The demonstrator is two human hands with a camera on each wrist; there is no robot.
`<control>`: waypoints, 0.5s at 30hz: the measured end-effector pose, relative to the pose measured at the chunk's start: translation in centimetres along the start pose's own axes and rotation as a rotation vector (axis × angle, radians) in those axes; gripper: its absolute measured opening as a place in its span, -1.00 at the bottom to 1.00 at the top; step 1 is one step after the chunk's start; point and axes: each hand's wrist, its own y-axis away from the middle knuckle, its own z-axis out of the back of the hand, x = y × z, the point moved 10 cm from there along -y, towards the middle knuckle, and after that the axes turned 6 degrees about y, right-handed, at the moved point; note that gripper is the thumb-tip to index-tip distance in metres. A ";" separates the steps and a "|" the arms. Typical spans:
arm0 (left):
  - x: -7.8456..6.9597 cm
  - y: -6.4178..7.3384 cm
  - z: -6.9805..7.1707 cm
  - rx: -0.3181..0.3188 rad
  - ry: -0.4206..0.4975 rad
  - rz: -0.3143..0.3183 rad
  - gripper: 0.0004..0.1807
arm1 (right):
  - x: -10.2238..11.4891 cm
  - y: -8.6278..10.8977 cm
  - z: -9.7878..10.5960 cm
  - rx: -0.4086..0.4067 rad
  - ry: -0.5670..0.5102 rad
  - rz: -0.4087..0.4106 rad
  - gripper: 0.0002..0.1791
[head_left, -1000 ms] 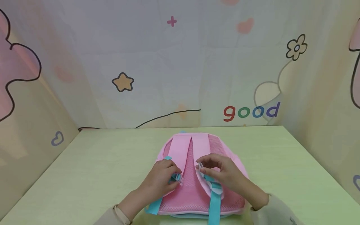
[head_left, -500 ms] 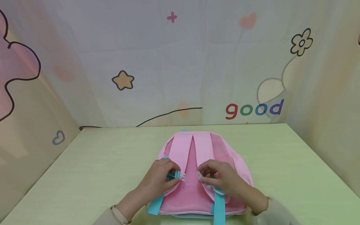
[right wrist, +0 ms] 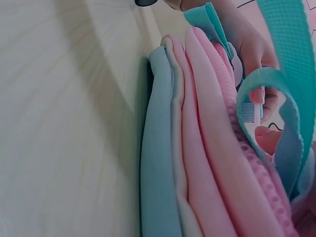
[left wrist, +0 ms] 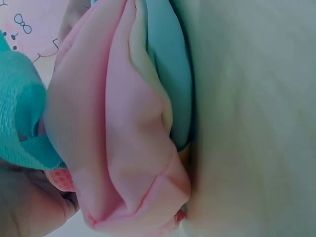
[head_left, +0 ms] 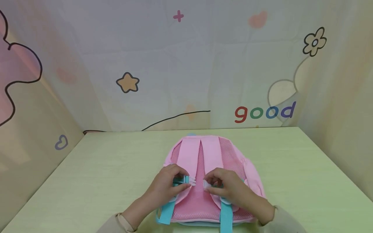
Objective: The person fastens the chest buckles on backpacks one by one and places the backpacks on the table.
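A pink backpack (head_left: 214,149) lies on the table with its mesh back and shoulder straps facing up. Over its middle, my left hand (head_left: 167,183) pinches the white pronged half of a side-release buckle (head_left: 191,181) on teal webbing, prongs pointing right. Opposite it, my right hand (head_left: 230,184) pinches the white socket half (head_left: 206,184) between thumb and fingers. A small gap separates the two halves. In the right wrist view a teal strap loop (right wrist: 274,81) partly hides the right fingers. The left wrist view shows the backpack's side (left wrist: 133,113), with the buckle out of sight.
Teal strap ends (head_left: 167,212) hang down at the bag's lower edge, the right one (head_left: 226,215) reaching the frame's bottom. The pale green table (head_left: 116,161) extends on both sides. A printed backdrop (head_left: 163,64) stands behind and at the sides.
Both buckle halves have come level, and the pronged half has moved right, closing much of the gap to the socket. The view has shifted slightly. Both hands keep their grip.
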 end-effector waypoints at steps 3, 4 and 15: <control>0.0 0.0 -0.2 0.005 0.047 0.008 -0.80 | -0.2 0.0 -0.1 -0.005 0.001 -0.014 -0.77; 0.0 0.0 -0.3 0.006 0.056 0.011 -0.81 | -0.2 0.0 -0.1 -0.006 -0.001 -0.019 -0.78; 0.0 0.1 -0.9 0.002 0.065 0.011 -0.82 | -0.3 -0.1 -0.8 0.029 0.024 -0.061 -0.81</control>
